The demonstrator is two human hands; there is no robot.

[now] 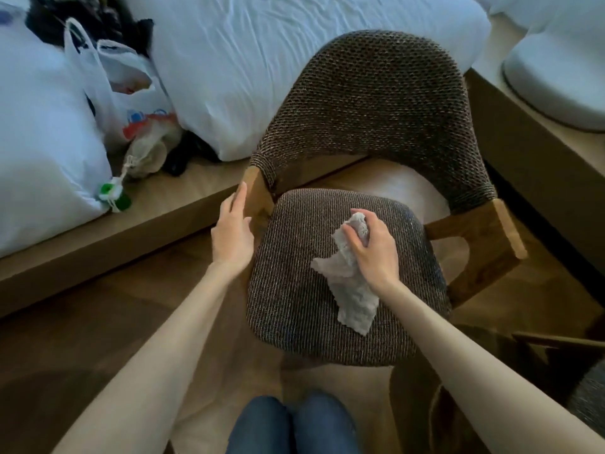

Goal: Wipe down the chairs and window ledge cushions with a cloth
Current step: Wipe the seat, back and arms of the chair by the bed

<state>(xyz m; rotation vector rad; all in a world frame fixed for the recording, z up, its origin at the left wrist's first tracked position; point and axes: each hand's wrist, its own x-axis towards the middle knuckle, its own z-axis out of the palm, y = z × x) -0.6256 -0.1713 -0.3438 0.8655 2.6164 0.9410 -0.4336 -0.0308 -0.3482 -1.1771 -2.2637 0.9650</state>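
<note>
Denim-clad knees (294,424) face a woven chair (376,109) as the right hand (370,244) grips a bunched grey cloth (350,283) mid-seat cushion (294,290), placed for wiping. The left hand (232,231), fingers straight, rests at the wooden arm (258,194), seemingly steadying the chair.

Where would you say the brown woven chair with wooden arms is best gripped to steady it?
Probably the bare wooden arm end of the brown woven chair, taken from the person's left by the left hand. It is narrow, rigid and exposed, with that open hand right beside it; the right hand is busy holding the pale grey cloth.
</note>
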